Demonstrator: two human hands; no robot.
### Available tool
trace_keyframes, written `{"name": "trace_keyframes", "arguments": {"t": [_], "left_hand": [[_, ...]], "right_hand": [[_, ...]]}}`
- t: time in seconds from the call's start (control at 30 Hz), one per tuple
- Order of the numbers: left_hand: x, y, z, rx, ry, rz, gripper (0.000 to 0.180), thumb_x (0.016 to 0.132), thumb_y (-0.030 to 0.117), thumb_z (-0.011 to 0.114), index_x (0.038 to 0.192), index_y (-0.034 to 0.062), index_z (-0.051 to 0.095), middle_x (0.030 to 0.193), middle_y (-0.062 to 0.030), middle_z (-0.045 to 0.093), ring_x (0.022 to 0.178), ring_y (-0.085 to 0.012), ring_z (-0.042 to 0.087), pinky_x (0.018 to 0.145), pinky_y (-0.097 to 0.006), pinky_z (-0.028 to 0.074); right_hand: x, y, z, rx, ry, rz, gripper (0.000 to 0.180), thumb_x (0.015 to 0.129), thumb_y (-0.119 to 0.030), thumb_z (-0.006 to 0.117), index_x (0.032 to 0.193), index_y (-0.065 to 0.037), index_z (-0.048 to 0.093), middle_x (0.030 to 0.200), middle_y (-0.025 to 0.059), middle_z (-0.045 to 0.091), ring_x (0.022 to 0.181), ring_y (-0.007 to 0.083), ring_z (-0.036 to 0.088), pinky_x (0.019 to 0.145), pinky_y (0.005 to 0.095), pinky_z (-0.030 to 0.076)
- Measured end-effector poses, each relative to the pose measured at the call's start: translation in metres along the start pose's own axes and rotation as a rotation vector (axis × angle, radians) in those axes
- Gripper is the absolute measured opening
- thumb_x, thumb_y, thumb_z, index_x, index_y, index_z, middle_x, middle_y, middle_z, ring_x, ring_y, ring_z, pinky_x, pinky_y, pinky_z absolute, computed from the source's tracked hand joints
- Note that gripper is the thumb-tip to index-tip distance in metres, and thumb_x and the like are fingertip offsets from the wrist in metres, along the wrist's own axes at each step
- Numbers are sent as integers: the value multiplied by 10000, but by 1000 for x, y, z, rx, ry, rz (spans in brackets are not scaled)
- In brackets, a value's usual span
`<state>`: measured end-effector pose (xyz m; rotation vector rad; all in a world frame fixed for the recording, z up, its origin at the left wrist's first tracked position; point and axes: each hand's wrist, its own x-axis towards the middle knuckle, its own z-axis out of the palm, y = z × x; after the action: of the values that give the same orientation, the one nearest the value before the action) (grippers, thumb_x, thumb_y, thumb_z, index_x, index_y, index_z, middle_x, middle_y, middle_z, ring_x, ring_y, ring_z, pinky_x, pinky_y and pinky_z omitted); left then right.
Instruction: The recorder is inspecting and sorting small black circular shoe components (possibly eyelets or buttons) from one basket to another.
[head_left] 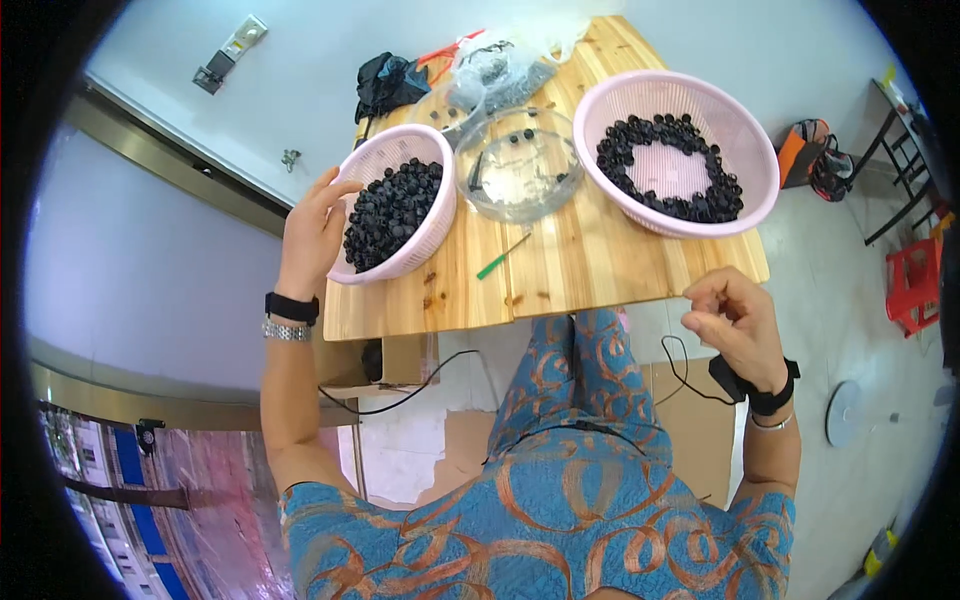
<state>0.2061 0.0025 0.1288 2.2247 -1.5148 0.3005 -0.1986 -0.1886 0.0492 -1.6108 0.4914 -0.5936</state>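
Note:
My left hand [318, 225] is at the left rim of a pale pink plastic basket [437, 225], fingers stretched out beside the rim. I cannot tell whether it presses on the rim. A heap of small black ring-like parts [392, 212] fills much of this basket. My right hand [738, 325] hovers by the table's front edge, below a larger pink basket [755, 165]. Its fingers are loosely bent, with a gap to the thumb and nothing visible between them. Black parts [625, 160] lie in a ring in that basket, around its bare bottom.
Between the baskets stands a clear round container [525, 205] with a few black parts. A green-handled tool [492, 268] lies on the wooden table [590, 285] in front. Clear plastic bags [500, 75] and a black bundle [388, 84] occupy the back. Red stools [912, 288] stand at right.

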Motion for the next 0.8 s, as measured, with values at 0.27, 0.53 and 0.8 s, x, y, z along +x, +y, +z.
{"name": "trace_keyframes", "arguments": {"t": [0.27, 0.53, 0.8], "left_hand": [[145, 3, 37, 144, -364, 177, 269, 830, 199, 545, 1006, 10, 621, 935, -166, 645, 890, -278, 612, 789, -353, 464], [253, -68, 173, 677, -846, 200, 274, 690, 185, 674, 952, 109, 686, 910, -83, 671, 883, -234, 625, 778, -366, 480], [249, -71, 211, 699, -914, 13, 400, 644, 141, 706, 1019, 11, 653, 1002, -179, 642, 987, -273, 610, 843, -368, 472]], "right_hand": [[15, 2, 8, -77, -74, -68, 182, 736, -37, 702, 863, 2, 578, 665, -22, 496, 572, 45, 413, 520, 191, 352], [13, 0, 5, -119, -194, 40, 208, 716, -86, 748, 840, -22, 593, 614, 7, 494, 481, 61, 434, 434, 213, 340], [26, 28, -2, -131, -161, -43, 205, 724, -103, 749, 841, -33, 596, 592, 9, 489, 474, 57, 446, 431, 201, 349]]}}
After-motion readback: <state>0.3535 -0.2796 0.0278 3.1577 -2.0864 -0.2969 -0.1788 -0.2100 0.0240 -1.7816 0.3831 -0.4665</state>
